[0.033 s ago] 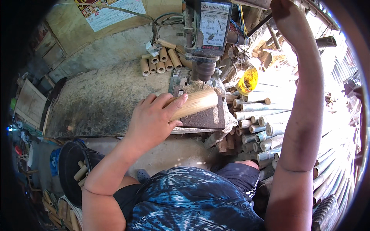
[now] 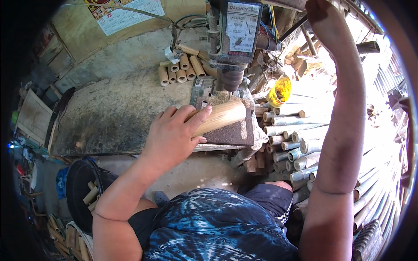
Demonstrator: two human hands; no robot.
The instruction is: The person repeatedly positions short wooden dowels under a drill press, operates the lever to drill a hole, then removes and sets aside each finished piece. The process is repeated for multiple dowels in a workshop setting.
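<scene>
My left hand is closed round a short, pale bamboo tube, thumb along its near side. The tube lies tilted over the dusty metal table of a drill press, its right end slightly farther from me. Just beyond it hangs the drill chuck, with a thin bit pointing down, apart from my fingers. High at the upper right, my right hand is raised beside the drill press head. It looks curled, but the frame's top edge and shadow hide its fingers and whatever they hold.
Several cut bamboo tubes are stacked behind on the worn workbench. Long bamboo poles pile up at the right, below a yellow container. A black bucket with bamboo pieces stands at the lower left.
</scene>
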